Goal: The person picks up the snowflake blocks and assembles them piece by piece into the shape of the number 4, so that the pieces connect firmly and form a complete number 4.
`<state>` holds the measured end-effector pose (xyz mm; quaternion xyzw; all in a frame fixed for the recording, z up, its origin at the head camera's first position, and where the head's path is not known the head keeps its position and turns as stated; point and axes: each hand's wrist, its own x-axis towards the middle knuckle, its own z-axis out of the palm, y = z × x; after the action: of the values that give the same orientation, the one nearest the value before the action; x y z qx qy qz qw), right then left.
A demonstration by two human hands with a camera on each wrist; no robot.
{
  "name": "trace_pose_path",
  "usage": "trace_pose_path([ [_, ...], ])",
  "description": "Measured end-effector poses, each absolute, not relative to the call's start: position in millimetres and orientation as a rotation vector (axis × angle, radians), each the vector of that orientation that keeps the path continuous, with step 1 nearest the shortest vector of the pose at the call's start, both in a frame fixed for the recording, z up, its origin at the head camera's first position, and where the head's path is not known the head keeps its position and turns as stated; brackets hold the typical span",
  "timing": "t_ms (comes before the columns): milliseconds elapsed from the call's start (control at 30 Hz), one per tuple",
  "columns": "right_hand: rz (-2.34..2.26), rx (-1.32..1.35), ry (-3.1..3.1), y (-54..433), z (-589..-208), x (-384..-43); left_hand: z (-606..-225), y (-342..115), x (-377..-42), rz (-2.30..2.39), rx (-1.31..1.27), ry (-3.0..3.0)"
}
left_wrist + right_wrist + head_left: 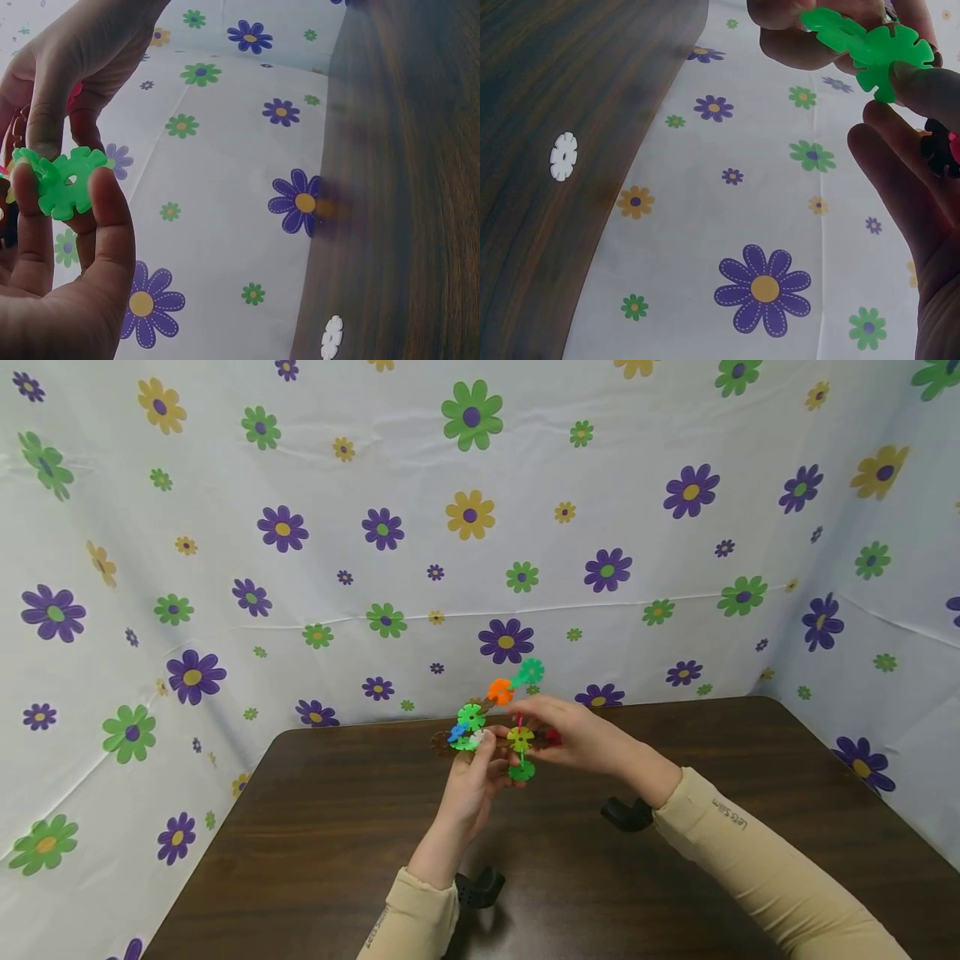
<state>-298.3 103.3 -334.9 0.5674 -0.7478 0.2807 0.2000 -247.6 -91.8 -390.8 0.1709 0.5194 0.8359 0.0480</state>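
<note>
Both hands hold a chain of interlocking plastic flower discs up over the table, close to its far edge in the head view. My left hand (468,789) grips the chain from below, its thumb beside a white disc (478,739). In the left wrist view a green disc (73,180) sits between that hand's thumb and fingers. From the right, my right hand (581,735) holds the chain around a yellow disc (520,738); its thumb lies against the green disc (892,56) in the right wrist view. An orange disc (500,692) and a teal disc (531,671) stick up at the top.
The dark wood table (337,852) spreads beneath the hands. On it lies a loose white piece (563,157), seen in both wrist views. A white flower-printed cloth (420,468) hangs behind the table and at its sides. Black wrist-worn pieces (480,889) show below the forearms.
</note>
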Motion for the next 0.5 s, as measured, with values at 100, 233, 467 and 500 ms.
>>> trace_pose_path([
  [100,0.768,1.587,-2.123,104.4,-332.2,-297.2,-390.3,-91.8,-247.7,2.539,0.532,1.603],
  [233,0.743,1.587,-2.146,105.5,-330.7,-296.5,-389.3,-91.8,-247.4,2.514,0.537,1.642],
  [467,0.826,1.563,-2.110,104.9,-338.0,-297.4,-388.8,-91.0,-248.0,2.512,0.526,1.641],
  [500,0.841,1.546,-2.111,105.0,-339.7,-297.0,-389.1,-90.8,-248.2,2.510,0.524,1.646],
])
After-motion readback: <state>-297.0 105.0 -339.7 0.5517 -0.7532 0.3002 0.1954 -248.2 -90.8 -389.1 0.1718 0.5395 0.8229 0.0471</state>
